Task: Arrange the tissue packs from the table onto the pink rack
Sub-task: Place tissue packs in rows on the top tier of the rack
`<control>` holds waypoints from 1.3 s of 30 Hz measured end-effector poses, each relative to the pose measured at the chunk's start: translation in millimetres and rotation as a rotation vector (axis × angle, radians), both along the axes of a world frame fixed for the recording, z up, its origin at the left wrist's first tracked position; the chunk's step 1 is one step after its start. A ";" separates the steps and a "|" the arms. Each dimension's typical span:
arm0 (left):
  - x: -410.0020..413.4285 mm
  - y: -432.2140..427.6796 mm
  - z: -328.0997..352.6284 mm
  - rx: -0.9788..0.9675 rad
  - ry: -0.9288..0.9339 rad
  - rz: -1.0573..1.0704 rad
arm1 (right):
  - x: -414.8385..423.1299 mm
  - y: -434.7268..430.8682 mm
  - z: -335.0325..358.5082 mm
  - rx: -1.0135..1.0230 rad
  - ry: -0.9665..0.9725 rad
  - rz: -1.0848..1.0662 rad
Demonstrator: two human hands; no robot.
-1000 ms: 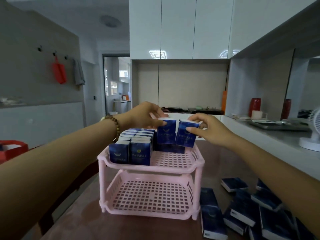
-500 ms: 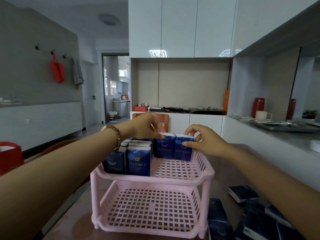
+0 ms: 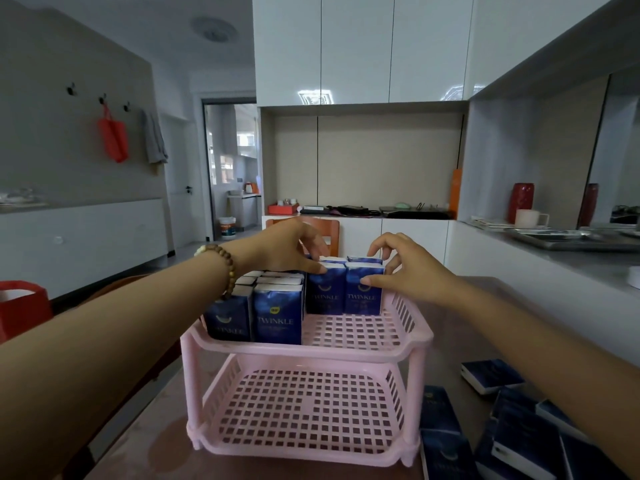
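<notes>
Tissue packs [image 3: 277, 317], dark blue with white tops and TWINKLE printed on the front, are split between the pink rack and the table. The table [image 3: 145, 452] is a brown surface that carries everything. On it stands the pink rack [image 3: 311, 351], two tiers of perforated plastic joined by corner posts. All the racked packs are on its upper tier.

A block of them stands upright in rows on the left half, from the front rim back. On the table just right of the rack's near corner, loose packs [image 3: 526, 441] lie flat in an overlapping heap. One more [image 3: 491, 375] lies a little apart behind them.

At the back of the upper tier's right half, two packs stand upright side by side and touching, just beside the block. These are the left-hand pack [image 3: 325, 292] and the right-hand pack [image 3: 363, 292].

The left hand [image 3: 291, 247] reaches over the block and grips the left-hand pack at its top, its fingers [image 3: 317, 268] curled down onto the upper edge. The right hand [image 3: 405, 268] pinches the right-hand pack, with its thumb pressed on the front face near the top and the other fingers arched over the top toward the back.

A bracelet of wooden beads [image 3: 228, 271] circles the left wrist.
</notes>
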State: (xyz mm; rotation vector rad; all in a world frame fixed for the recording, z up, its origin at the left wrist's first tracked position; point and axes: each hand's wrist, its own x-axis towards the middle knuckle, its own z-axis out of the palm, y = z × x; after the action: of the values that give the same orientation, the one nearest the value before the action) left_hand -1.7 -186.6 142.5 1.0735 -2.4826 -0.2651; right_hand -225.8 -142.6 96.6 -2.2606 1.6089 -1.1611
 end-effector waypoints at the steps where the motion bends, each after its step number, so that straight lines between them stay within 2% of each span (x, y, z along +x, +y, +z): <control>1: 0.3 0.8 0.4 -0.003 -0.005 0.003 | -0.3 0.8 0.3 0.001 -0.001 -0.001; 10: 3.6 23.0 2.5 -0.095 -0.002 0.049 | -4.5 20.3 4.5 -0.002 0.053 0.008; 16: -0.1 90.7 0.4 -0.205 0.021 0.012 | -16.5 78.4 15.5 0.064 0.084 0.022; 20: -5.5 148.3 -29.8 -0.330 -0.132 -0.054 | -27.7 141.3 0.0 0.132 0.105 0.047; 24: -12.4 190.1 -62.7 -0.328 -0.193 -0.153 | -42.5 199.4 -36.9 0.282 0.223 0.021; 34: -50.0 253.6 -131.6 -0.095 -0.171 -0.317 | -91.1 307.1 -95.8 0.451 0.225 -0.083; 39: -68.1 293.3 -156.5 0.262 -0.165 -0.420 | -102.0 346.7 -118.3 0.492 0.277 -0.145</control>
State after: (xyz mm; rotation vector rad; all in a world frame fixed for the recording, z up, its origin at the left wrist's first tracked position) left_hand -69.7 106.8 -14.0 0.6732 -2.8677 -0.6656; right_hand -327.8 204.1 -21.7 -2.0635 1.9226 -0.4077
